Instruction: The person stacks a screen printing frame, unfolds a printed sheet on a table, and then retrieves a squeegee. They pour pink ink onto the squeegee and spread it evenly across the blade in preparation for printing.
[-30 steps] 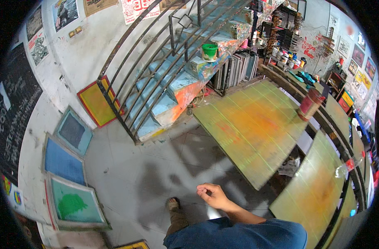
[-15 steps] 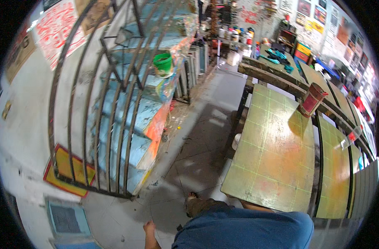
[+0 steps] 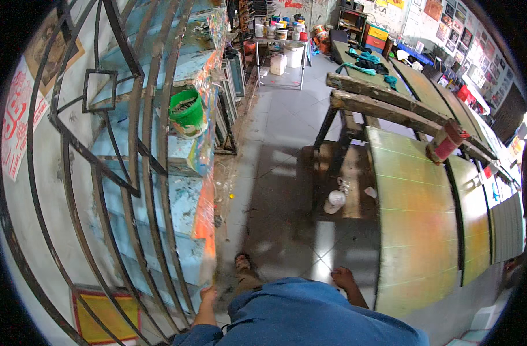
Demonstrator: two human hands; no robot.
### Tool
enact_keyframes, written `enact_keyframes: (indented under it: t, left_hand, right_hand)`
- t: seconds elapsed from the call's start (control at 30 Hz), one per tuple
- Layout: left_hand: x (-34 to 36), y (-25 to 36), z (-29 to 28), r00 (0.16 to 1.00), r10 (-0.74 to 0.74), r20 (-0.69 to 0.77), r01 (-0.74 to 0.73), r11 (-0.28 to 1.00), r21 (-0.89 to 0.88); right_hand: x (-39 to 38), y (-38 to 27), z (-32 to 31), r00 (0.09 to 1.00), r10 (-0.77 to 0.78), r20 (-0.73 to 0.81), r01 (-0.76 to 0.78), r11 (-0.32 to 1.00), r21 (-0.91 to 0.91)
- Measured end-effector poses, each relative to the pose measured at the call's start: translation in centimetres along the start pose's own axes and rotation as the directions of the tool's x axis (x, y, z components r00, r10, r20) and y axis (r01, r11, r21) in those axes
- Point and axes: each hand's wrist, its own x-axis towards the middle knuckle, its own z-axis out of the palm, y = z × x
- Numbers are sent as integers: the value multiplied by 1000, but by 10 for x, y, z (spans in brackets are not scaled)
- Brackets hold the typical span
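My left hand (image 3: 207,293) hangs low beside the foot of the blue painted steps (image 3: 182,202), its fingers curled in and nothing seen in them. To the right of my body, my right hand (image 3: 343,278) hangs over the floor with its fingers loosely closed; no object shows in it. It is nearest to a long yellow-green board (image 3: 416,225) marked with pale lines, and apart from it. A dark red can (image 3: 446,143) stands at the far end of that board. On the steps sits a green bucket (image 3: 186,112) with greyish contents.
Dark metal railing bars (image 3: 142,115) rise at the left. A wooden frame (image 3: 384,106) supports the boards on the right. A white tub (image 3: 334,202) stands low beneath it. Further back is a metal stand (image 3: 280,63) with paint pots; teal cloths (image 3: 370,62) lie on a far table.
I have moved forward and the view has swung; the steps and bucket look closer. My right hand has come into view. The white tub under the frame now shows fully.
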Motion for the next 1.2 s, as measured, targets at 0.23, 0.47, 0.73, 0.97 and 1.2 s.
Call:
enact_keyframes:
  t: [0.23,0.47,0.73,0.97,1.2]
  left_hand:
    - [75,151,65,949,311,44,-276,759,590]
    - [102,249,164,935,279,218,-354,700,621]
    - [134,361,308,911,207,358,-401,650,646]
    - [168,498,450,933,248,260,-360,654,665]
    - [195,588,556,872,347,345,-476,764,436]
  right_hand:
    - [8,-182,36,988,109,-114,-93,987,133]
    - [63,-364,6,953,-169,-250,227,948,223]
    - [293,-437,-5,903,-378,-205,412,898,156]
    - [444,-559,-43,935,-353,43,356,927,-115]
    - [562,-671,-58,870,-317,376,456,809,-371]
